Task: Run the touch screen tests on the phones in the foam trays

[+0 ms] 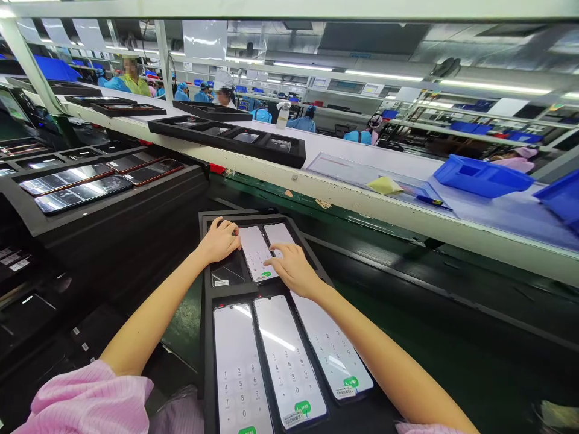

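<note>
Before me a black foam tray (208,337) holds several smartphones in two rows. My left hand (220,242) rests over the upper part of a dark-screened phone (228,269) at the far left, its fingers bent and slightly apart beside the neighbouring lit phone. My right hand (295,269) reaches over that lit phone (254,253), forefinger stretched to the keypad on its screen. Under the right hand, another lit phone (278,232) is partly hidden. Nearer me lie a left phone (239,361), a middle phone (289,355) and a right phone (335,343), all showing dial pads.
Another foam tray (22,214) with phones sits to the left. On the white shelf (337,150) ahead are more phone trays (226,137), blue bins (482,175), a yellow pad (384,185), a marker (433,202) and a bottle (283,116). Co-workers sit farther back.
</note>
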`<state>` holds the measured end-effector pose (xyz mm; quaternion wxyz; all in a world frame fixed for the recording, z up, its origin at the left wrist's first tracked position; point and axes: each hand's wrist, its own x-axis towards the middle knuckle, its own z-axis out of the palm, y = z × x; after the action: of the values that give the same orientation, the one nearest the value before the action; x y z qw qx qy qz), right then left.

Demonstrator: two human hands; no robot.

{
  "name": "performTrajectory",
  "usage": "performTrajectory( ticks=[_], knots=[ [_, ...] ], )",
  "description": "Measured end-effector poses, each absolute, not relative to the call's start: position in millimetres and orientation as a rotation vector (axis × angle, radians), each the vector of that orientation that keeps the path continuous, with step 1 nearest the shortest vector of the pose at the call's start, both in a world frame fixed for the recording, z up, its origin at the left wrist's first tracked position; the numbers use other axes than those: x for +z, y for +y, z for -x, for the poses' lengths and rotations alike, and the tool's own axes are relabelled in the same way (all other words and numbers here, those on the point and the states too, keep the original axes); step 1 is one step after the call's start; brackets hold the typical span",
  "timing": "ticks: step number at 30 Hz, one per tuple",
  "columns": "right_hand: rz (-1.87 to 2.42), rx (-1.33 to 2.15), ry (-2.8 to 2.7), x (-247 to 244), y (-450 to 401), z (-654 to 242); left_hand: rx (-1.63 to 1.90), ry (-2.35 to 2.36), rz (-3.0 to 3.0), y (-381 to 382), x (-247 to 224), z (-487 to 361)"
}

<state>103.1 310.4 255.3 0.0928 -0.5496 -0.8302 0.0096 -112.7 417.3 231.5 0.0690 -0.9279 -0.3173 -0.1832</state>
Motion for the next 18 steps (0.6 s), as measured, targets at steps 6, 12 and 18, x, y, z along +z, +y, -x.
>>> performTrajectory(
  ticks=[6,12,18],
  knots=[
    [1.655,-0.031,-2.423,253,311,-103,-0.574,-0.961,2.793,418,229,113],
    [1.493,0.074,-2.569,253,308,-93,-0.582,-0.970,2.804,418,230,112],
    [1.684,-0.031,-2.300,248,315,-109,-0.580,-0.975,2.822,419,229,113]
  ],
)
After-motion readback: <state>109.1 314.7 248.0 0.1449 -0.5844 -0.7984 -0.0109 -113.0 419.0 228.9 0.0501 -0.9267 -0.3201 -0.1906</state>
